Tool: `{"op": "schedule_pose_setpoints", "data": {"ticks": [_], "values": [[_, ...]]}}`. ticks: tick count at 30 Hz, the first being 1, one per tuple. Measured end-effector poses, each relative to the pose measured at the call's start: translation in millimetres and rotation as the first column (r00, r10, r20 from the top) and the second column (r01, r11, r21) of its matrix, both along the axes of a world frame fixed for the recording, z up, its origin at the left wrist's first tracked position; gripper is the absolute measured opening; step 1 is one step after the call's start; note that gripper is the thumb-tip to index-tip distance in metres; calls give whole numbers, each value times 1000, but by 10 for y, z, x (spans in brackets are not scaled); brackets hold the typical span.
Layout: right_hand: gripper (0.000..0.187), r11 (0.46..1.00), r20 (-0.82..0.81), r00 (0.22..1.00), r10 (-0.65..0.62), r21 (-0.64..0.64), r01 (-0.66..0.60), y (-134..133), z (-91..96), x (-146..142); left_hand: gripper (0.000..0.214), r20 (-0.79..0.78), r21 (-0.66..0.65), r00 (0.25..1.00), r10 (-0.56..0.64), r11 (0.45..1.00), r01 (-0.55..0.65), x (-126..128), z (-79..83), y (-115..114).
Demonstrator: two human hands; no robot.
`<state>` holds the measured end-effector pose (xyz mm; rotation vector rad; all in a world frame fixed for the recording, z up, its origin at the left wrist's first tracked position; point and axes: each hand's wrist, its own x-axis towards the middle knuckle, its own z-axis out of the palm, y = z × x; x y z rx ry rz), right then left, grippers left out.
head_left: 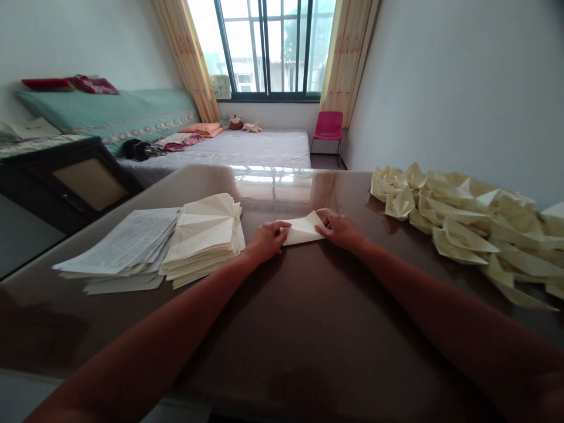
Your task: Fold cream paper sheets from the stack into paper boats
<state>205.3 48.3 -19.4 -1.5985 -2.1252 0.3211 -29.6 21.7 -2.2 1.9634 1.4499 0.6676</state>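
A small cream sheet of folded paper (302, 230) lies at the middle of the glossy brown table, one corner sticking up on its right side. My left hand (267, 239) pinches its left end between thumb and fingers. At the other end, my right hand (338, 228) grips the paper's right edge, fingers curled round it. Just left of my left hand stands a stack of creased cream paper (205, 235). Beyond my right hand, many folded paper boats (462, 211) are heaped along the table's right side.
A pile of printed white sheets (127, 241) leans against the cream stack at the left. Past the brown table (299, 329) are a bed (264, 150), a pink chair (328, 125) and a window. A dark cabinet (83, 182) stands at the far left, a wall at the right.
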Motion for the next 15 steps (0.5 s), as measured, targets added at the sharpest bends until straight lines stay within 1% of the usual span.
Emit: {"op": "schedule_pose_setpoints", "data": {"ticks": [1, 2, 3, 6, 7, 9, 15], "values": [[48, 1000, 4, 1000, -20, 15, 20, -24, -14, -13, 34, -24, 6, 1000, 3, 1000, -2, 7, 3, 9], [50, 999, 11, 1000, -27, 33, 27, -46, -26, -25, 34, -53, 31, 999, 6, 1000, -4, 17, 4, 15], [46, 998, 27, 999, -22, 55, 20, -66, -33, -34, 33, -87, 71, 996, 9, 997, -3, 27, 4, 19], [27, 992, 101, 995, 18, 120, -30, -105, -34, -54, 33, -171, 196, 985, 15, 980, 19, 50, -5, 19], [26, 990, 121, 992, 30, 130, -46, -112, -29, -60, 33, -181, 215, 983, 13, 976, 27, 53, -10, 18], [27, 989, 148, 988, 40, 134, -61, -118, -13, -74, 33, -181, 222, 983, 9, 975, 32, 52, -18, 19], [30, 992, 216, 976, 28, 117, -54, -102, 17, -121, 33, -200, 212, 980, 12, 977, 32, 28, -43, 68]]}}
